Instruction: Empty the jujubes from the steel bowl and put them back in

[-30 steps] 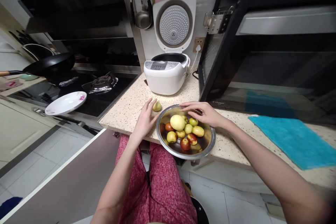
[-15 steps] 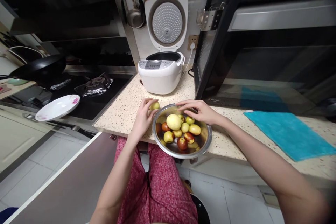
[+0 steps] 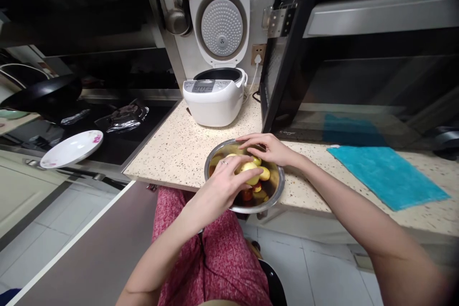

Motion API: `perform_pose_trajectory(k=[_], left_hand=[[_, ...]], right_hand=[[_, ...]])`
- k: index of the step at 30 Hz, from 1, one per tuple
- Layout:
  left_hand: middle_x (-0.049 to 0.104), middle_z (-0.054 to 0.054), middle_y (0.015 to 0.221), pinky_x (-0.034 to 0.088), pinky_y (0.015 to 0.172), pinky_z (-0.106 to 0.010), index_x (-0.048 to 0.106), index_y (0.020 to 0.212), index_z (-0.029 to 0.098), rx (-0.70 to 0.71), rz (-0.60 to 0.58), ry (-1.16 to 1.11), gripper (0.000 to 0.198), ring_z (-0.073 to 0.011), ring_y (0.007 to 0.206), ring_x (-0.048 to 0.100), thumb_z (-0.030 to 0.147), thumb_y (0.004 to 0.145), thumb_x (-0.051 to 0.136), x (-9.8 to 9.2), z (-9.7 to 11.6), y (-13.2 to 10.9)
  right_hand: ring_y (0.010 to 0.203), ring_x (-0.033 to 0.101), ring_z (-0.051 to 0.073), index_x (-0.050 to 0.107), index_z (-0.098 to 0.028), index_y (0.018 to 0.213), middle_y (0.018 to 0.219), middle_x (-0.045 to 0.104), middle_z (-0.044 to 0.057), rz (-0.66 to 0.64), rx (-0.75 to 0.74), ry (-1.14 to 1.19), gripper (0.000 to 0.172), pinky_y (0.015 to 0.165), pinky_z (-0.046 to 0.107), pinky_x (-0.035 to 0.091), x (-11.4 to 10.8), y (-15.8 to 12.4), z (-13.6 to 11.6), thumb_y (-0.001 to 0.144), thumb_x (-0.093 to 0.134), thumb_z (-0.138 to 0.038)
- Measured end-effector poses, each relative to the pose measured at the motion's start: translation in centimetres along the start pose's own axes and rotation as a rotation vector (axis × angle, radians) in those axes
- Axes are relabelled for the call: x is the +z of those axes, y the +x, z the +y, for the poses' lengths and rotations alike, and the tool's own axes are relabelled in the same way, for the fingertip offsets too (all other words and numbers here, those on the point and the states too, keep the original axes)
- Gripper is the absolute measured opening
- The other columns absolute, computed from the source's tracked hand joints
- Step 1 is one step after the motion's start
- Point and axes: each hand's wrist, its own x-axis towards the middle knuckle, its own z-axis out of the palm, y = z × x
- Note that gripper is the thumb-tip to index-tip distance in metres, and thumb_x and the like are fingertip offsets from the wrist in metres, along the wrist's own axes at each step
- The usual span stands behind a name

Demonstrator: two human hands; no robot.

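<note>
A round metal bowl (image 3: pixel 280 194) sits at the counter's front edge with several green, yellow and reddish-brown jujubes inside. My left hand (image 3: pixel 224 181) reaches over it from the left. Its thumb and fingers are curled round a large pale yellow fruit (image 3: pixel 252 178), and the hand covers much of the bowl's left side. From the right, my right hand (image 3: pixel 270 149) lies across the far rim, fingers stretched and apart. Its thumb is inside the bowl near a yellow-green jujube (image 3: pixel 265 174); whether they touch I cannot tell.
A white rice cooker (image 3: pixel 215 105) with its lid up stands behind the bowl. To the right are a blue cloth (image 3: pixel 389 174) and a black oven (image 3: pixel 373 86). A white plate (image 3: pixel 71 149) juts over the stove's front edge, near a wok (image 3: pixel 43 95).
My left hand has moved from a small yellow-green jujube beyond the bowl's left rim to over the bowl. That jujube no longer shows on the counter. My right hand stays at the rim.
</note>
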Motion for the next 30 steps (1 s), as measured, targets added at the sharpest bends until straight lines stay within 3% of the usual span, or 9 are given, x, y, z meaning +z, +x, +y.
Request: perform_pose_trajectory(k=[6,15,18,21,24,30], left_hand=[[0.057,-0.007,0.133,0.033,0.122,-0.06,0.05,0.14,0.031,0.077,-0.097,0.101,0.046,-0.0258,0.135,0.05,0.009,0.099,0.045,0.3,0.1,0.5],[0.056,-0.005,0.139,0.028,0.125,-0.061,0.044,0.146,0.035,0.077,-0.054,0.062,0.051,-0.0247,0.138,0.05,0.016,0.1,0.053,0.2,0.0,0.5],[0.049,-0.007,0.149,0.029,0.124,-0.062,0.044,0.147,0.034,0.01,0.092,-0.022,0.05,-0.0268,0.143,0.044,0.024,0.099,0.058,0.2,-0.3,-0.6],[0.052,-0.008,0.144,0.045,0.115,-0.056,0.053,0.139,0.031,-0.173,0.392,-0.15,0.041,-0.0267,0.136,0.05,0.026,0.099,0.057,0.7,-0.7,-2.5],[0.058,-0.008,0.134,0.049,0.111,-0.053,0.058,0.132,0.029,-0.346,0.657,-0.157,0.032,-0.0256,0.129,0.055,0.027,0.1,0.056,1.8,-1.2,-4.6],[0.054,-0.01,0.14,0.05,0.11,-0.054,0.053,0.138,0.031,-0.432,0.69,-0.173,0.038,-0.0281,0.133,0.053,0.028,0.1,0.052,4.1,-0.8,-7.3]], right_hand=[[0.123,0.064,0.022,0.076,-0.026,0.109,0.132,0.069,0.005,0.015,0.004,-0.009,0.028,0.108,0.047,0.049,0.1,0.1,0.2,0.092,0.058,-0.014],[0.123,0.065,0.022,0.076,-0.026,0.11,0.131,0.07,0.006,0.01,0.013,0.001,0.029,0.108,0.046,0.049,0.0,0.1,0.0,0.091,0.058,-0.014],[0.121,0.066,0.023,0.076,-0.024,0.11,0.129,0.071,0.007,0.023,0.018,0.021,0.027,0.107,0.046,0.05,0.0,0.1,-0.1,0.092,0.058,-0.016],[0.122,0.065,0.024,0.076,-0.023,0.113,0.129,0.071,0.009,0.045,0.016,0.038,0.027,0.107,0.047,0.049,0.1,0.2,0.0,0.092,0.059,-0.019],[0.121,0.065,0.025,0.075,-0.022,0.116,0.128,0.071,0.01,0.071,0.039,0.059,0.028,0.106,0.046,0.05,0.0,0.2,0.1,0.093,0.06,-0.022],[0.117,0.068,0.025,0.074,-0.023,0.117,0.122,0.073,0.009,0.13,0.08,0.067,0.028,0.104,0.045,0.052,0.1,0.1,0.1,0.093,0.059,-0.027]])
